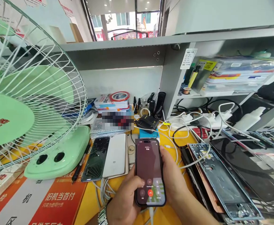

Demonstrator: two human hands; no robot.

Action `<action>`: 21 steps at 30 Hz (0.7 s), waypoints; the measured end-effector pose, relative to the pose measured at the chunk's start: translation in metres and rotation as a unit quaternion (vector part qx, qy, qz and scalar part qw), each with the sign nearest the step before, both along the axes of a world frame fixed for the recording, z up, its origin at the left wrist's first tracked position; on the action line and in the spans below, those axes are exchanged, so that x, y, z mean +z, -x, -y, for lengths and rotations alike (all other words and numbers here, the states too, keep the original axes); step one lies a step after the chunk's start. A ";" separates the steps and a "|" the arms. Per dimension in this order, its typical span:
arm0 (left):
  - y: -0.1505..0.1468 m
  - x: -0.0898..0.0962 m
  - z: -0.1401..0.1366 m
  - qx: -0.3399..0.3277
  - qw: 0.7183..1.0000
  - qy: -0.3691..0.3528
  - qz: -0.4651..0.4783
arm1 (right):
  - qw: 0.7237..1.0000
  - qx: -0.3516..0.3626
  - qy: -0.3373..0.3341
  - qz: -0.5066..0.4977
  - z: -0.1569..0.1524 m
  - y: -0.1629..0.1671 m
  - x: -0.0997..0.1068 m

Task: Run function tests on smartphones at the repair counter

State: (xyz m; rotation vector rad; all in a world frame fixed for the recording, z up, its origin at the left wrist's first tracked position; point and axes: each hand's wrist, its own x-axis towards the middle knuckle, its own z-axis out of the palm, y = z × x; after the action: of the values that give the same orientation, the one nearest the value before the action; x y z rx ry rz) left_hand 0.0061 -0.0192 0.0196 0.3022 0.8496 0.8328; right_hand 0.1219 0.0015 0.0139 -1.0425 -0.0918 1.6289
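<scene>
A smartphone (148, 165) in a dark case is held upright between my two hands, its screen lit with a call display reading 114 and a red button. My left hand (126, 195) is closed round its left edge, the thumb lying over the lower left of the screen. Along the right edge, my right hand (174, 173) grips the phone, its fingers mostly hidden behind. A white charging cable (151, 214) runs into the phone's bottom end. Just left lie a white phone (114, 155) and a dark phone with a cracked surface (96, 157).
A green fan (57, 150) stands at the left over a printed orange mat (57, 200). Phone frames and screens (221, 178) are stacked at right beside tangled white cables (209, 122). A shelf (118, 45) spans the back, with tape (119, 96) on boxes below.
</scene>
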 end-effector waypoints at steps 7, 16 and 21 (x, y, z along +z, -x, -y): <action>0.000 0.000 -0.002 0.007 0.998 0.054 0.015 | 1.000 0.020 0.000 0.018 0.000 0.000 0.000; 0.006 -0.005 -0.002 -0.065 0.996 -0.010 0.064 | 0.996 0.013 0.017 0.089 -0.002 -0.003 -0.003; 0.009 -0.009 -0.002 -0.078 0.993 -0.062 0.060 | 0.995 0.032 0.003 0.099 0.001 -0.004 -0.002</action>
State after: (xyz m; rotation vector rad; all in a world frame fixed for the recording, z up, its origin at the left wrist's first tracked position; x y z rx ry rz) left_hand -0.0031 -0.0171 0.0108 0.4194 0.6546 0.7510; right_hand 0.1264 0.0010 0.0122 -1.2152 -0.2538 1.5797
